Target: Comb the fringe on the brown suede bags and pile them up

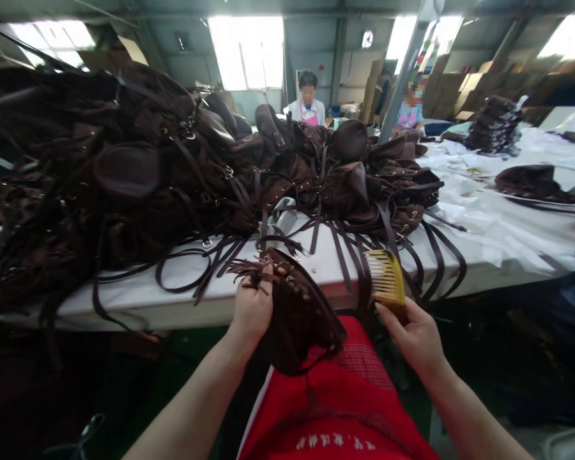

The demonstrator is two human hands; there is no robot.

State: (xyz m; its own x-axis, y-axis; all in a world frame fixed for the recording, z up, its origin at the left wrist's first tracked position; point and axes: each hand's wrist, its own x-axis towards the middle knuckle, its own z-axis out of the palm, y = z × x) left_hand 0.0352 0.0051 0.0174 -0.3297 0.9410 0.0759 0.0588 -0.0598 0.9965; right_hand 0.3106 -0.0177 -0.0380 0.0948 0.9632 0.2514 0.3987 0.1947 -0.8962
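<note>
My left hand (pixel 255 305) is closed around the gathered, fringed top of a dark brown bag (pixel 299 319). The bag hangs over my lap at the table's front edge, and strips of its tassel poke out above my fingers. To the right, my right hand (pixel 414 332) grips a yellow brush (pixel 387 281) by its lower end. Its pale bristles face left toward the bag, with a gap between the two. A red apron (pixel 335 396) covers my lap beneath the bag.
A large heap of brown bags (pixel 172 172) fills the white table (pixel 489 243) ahead, with straps dangling over its front edge. Another brown bag (pixel 531 182) lies at right, near a stack of dark pieces (pixel 496 124). Two people in pink aprons (pixel 309 115) are across the table.
</note>
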